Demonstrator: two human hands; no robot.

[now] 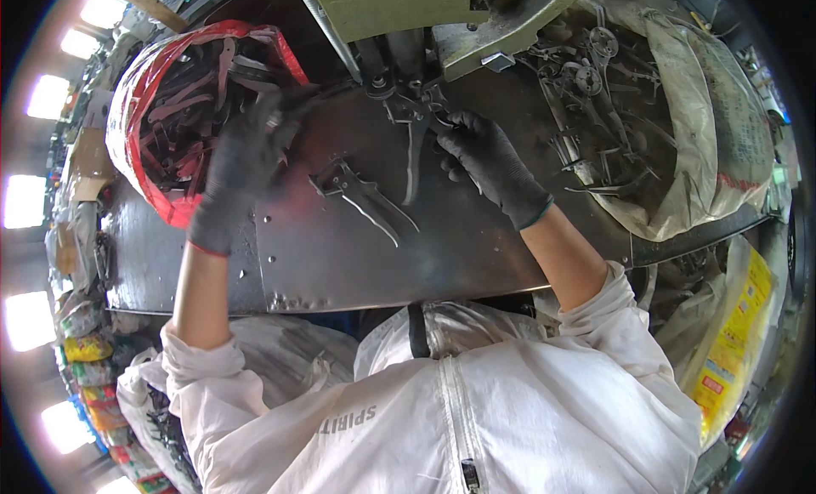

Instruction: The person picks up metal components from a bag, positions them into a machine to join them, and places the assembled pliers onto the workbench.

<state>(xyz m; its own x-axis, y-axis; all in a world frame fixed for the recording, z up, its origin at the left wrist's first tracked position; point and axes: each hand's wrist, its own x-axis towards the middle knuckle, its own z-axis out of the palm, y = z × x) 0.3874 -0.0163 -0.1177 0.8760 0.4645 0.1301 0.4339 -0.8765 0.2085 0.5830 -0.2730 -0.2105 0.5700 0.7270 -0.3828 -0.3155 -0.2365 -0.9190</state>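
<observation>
I look down at a dark flat metal work table (pixel 408 256) with two hands in black gloves over it

My left hand (pixel 242 158) reaches up to the round red basket full of dark metal tool pieces (pixel 149 120), which sits at the left end of the table, close enough to reach without stretching. The hand is blurry. Its fingers curl at the basket's edge around something dark, but I cannot tell if it has a firm hold on a piece or only touches the pile

My right hand (pixel 489 158) is closed on the dark metal plier-shaped tool with long handles (pixel 416 141). The head of that tool sits right under the big green machine (pixel 442 18) at the top, and the handles hang down toward me. I think the hand holds it there so the joint stays lined up under the machine's dark round pressing part

Another grey metal plier-shaped tool (pixel 361 196) lies flat on the table between my two hands, touching neither. It rests just beside the held one

On the right, a big dirty white sack (pixel 722 154) lies open with many more metal pieces inside, near my right hand's side of the table
</observation>
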